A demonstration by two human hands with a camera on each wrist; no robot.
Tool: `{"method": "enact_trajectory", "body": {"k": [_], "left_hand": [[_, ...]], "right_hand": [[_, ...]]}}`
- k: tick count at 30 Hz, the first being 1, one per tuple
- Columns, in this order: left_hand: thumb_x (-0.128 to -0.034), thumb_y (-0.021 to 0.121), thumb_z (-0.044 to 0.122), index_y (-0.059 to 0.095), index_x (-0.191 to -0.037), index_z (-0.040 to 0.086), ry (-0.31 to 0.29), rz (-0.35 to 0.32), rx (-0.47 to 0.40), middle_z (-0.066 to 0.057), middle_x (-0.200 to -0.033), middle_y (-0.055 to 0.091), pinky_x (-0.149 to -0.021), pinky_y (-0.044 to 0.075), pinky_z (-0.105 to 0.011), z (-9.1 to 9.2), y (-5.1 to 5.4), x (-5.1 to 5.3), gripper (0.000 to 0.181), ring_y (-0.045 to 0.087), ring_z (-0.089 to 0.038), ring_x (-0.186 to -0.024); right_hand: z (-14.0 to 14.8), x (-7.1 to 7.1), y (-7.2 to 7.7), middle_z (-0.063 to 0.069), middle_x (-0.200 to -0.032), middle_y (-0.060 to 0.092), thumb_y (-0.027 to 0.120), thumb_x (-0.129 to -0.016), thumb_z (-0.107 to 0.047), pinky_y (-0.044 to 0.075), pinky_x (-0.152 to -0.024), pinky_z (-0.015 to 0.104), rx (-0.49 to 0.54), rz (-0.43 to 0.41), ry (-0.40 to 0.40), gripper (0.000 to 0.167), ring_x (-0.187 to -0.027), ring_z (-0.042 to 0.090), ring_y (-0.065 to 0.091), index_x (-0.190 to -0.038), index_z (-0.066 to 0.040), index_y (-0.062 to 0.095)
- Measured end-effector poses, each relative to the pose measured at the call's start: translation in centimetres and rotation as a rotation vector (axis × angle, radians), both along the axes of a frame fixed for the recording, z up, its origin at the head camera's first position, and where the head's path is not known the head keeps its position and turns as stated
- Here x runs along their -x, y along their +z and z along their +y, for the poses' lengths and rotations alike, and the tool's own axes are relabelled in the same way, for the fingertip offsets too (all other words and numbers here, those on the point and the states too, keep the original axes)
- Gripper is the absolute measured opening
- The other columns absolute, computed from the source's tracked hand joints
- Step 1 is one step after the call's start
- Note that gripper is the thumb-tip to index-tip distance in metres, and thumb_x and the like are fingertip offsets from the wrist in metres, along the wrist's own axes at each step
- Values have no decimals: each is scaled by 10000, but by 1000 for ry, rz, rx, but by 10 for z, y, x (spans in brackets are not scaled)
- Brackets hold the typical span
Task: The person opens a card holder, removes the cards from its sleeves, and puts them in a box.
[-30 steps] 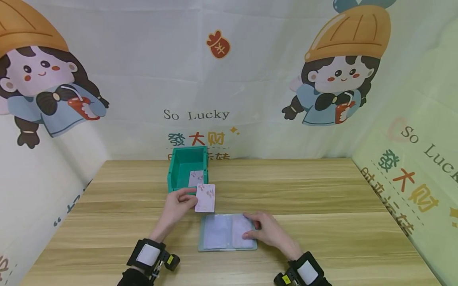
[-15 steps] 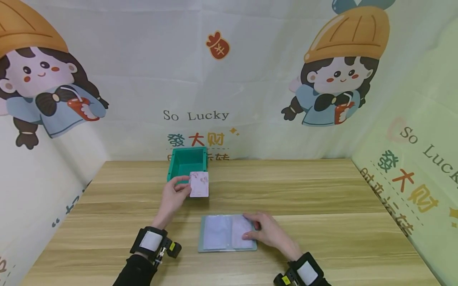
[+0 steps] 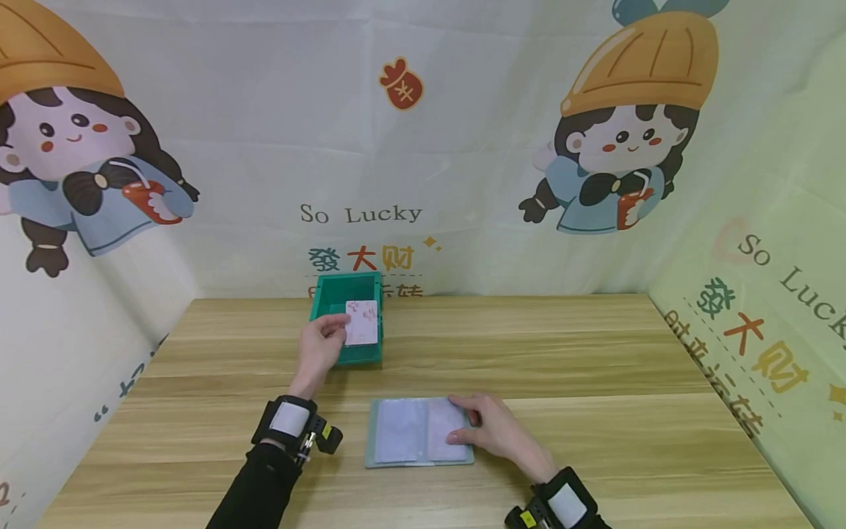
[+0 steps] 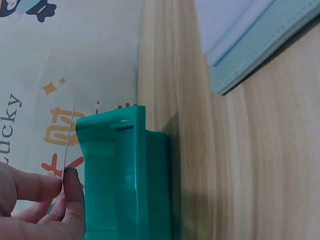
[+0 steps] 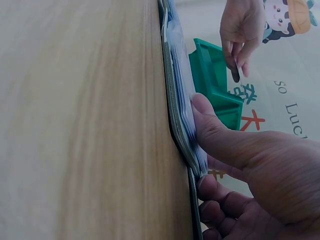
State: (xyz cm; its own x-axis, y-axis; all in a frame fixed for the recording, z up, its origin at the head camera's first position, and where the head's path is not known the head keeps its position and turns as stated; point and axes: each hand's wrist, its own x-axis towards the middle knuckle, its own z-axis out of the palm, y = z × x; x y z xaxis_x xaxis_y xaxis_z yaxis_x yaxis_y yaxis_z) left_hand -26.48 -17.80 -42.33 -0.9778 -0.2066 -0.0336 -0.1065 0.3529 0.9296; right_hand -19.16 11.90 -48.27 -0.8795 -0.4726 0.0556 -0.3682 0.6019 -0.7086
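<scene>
My left hand (image 3: 322, 344) pinches a pale pink card (image 3: 361, 323) with a floral print between thumb and fingers. The card appears edge-on as a thin line in the left wrist view, level with the rim of the green plastic box (image 4: 117, 150). From the head view it overlaps the inside of that box and hides part of it. An open pocket card album (image 3: 401, 430) with a light blue cover lies flat on the table. On its right page rests the thumb of my right hand (image 3: 497, 426), whose other fingers curl at the album's edge.
The wooden table (image 3: 562, 345) reaches back to a printed cloth backdrop (image 3: 476, 147) with cartoon figures and lettering. The box stands near the table's back edge, behind and left of the album.
My left hand has carried the card away from the album, back and slightly left, over the green box. The right hand and album have stayed in place.
</scene>
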Motion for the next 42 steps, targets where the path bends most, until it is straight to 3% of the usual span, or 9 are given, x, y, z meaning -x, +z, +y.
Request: {"method": "enact_trajectory", "body": {"k": [5,12,17,23,28,38,42], "left_hand": [[-1023,429,7,582,-1350,-17,38,-27,-1,-218,-1335,568,-857,409,-281,2,1,8,361,498,-278,-1112],[-995,402,-31,610,-1309,-51,103,-15,14,-237,-1284,576,-872,405,-313,6,-1,16,378,493,-293,-1089],[-982,393,-44,634,-1272,-68,129,8,89,-262,-1244,603,-810,392,-298,10,-7,20,378,510,-296,-1042],[-964,397,-50,662,-1215,-91,109,57,243,-293,-1240,655,-837,474,-414,14,-16,21,368,594,-352,-1034],[-974,395,-47,655,-1224,-94,81,54,288,-304,-1282,633,-927,491,-505,16,-22,22,363,609,-405,-1131],[-929,412,-84,657,-1213,-104,22,57,400,-314,-1268,641,-917,518,-535,21,-26,20,376,631,-441,-1148],[-921,439,-63,655,-1235,-84,3,31,500,-301,-1276,645,-948,500,-548,22,-27,20,382,634,-449,-1140]], "right_hand": [[0,0,0,-58,-701,396,837,-804,-255,276,-589,187,-3,9,1,612,-641,24,353,-1301,40,637],[-1,0,0,-58,-710,403,834,-808,-268,279,-595,191,-17,-4,-7,615,-650,33,360,-1311,25,636],[-1,0,0,-56,-709,403,835,-806,-269,279,-593,191,-17,-5,-9,618,-648,34,360,-1312,24,636],[-1,0,0,-56,-705,403,835,-804,-271,276,-592,191,-20,-6,-11,621,-645,33,357,-1314,21,635],[-1,0,-1,-57,-708,402,836,-803,-265,275,-592,189,-16,-4,-8,621,-645,31,354,-1315,24,633],[-1,0,-2,-58,-707,400,836,-804,-263,275,-595,190,-15,-7,-11,622,-649,35,355,-1315,27,632],[-1,0,-2,-58,-707,407,838,-801,-257,286,-598,190,-6,-4,-12,619,-654,38,365,-1310,30,635]]}}
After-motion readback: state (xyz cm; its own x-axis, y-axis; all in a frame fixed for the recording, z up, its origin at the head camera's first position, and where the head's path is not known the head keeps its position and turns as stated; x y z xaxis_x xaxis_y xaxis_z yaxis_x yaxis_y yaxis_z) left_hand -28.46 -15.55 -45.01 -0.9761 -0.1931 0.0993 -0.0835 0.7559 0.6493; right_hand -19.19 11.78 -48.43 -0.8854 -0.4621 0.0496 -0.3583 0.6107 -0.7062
